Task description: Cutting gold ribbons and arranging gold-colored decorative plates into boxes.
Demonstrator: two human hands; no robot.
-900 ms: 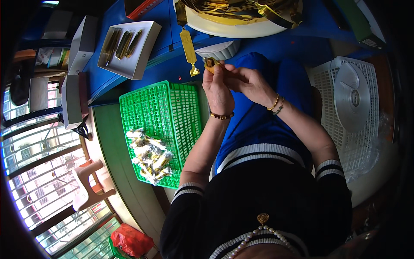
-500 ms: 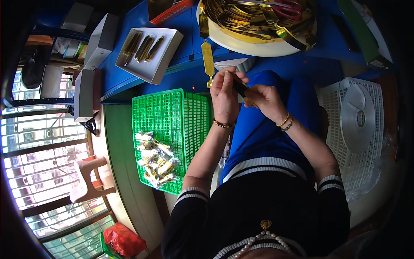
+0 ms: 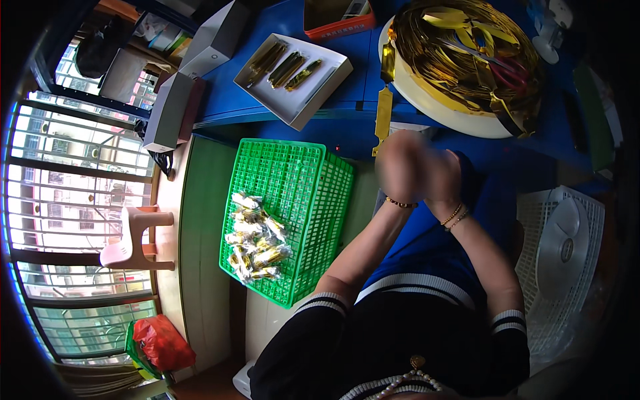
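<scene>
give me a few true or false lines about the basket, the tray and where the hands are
1. The green basket holds a heap of small wrapped pieces. True.
2. The white tray on the blue table is bare. False: three dark-gold sticks lie in it.
3. The left hand and right hand are raised close together in front of the person. True, though both are blurred.
4. The left hand is reaching into the green basket. False: it is up beside the right hand, away from the basket.
5. A gold strip hangs off the round white tub of gold ribbon. True.
</scene>
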